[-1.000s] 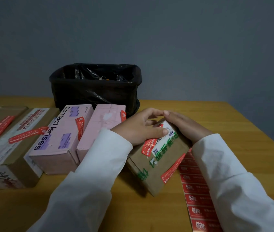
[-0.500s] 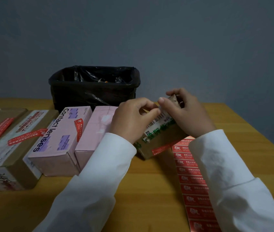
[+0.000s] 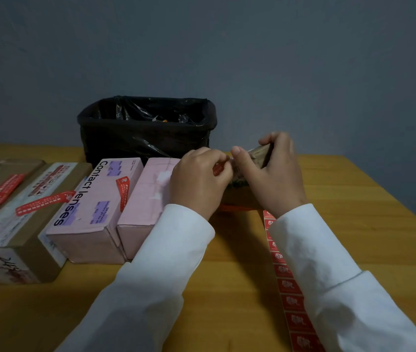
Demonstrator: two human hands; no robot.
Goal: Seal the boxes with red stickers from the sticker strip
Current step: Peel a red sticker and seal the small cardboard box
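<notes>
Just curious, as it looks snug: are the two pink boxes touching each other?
Touching. In the head view the Contact lenses box and the plain pink box lie side by side, their near corners meeting with no table showing between them.

light: dim, even | shadows: soft | blur: slight at hands (image 3: pixel 237 171) | edges: wide-angle bowing

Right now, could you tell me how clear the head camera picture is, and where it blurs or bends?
Head view: dim, flat light with no glare; the right hand is motion-blurred around the brown box; the Contact lenses box reads sharply; the sticker strip print is soft; wide-angle distortion bows the table edges.
</notes>
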